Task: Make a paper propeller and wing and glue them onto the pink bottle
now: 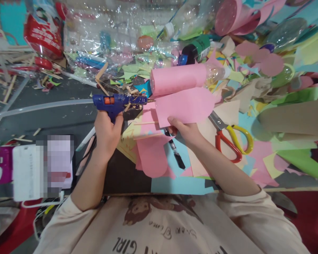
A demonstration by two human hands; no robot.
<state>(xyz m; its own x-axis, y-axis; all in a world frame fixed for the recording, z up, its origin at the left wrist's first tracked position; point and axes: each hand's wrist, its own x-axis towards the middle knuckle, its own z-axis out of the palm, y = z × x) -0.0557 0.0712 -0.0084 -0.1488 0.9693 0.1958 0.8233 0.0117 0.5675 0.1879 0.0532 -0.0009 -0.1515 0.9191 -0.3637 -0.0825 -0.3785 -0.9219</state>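
Shirt (159, 229): "GIRL" and "Time" legible, upside down; rest unclear. Red bottle label (43, 37), toward far left of counter (127, 176): white characters, too blurred.

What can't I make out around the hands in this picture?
In the head view:
Right hand: most fingers hidden by the pink paper.
Blue glue gun: lower handle hidden by the left hand.
Clear stick: far end cut off by the left edge.
Phone-like device: blurred by pixel blocks.
Shirt: lettering cut off by the bottom edge.

The glue gun (119, 100) is blue, the paper (184, 107) plain pink.
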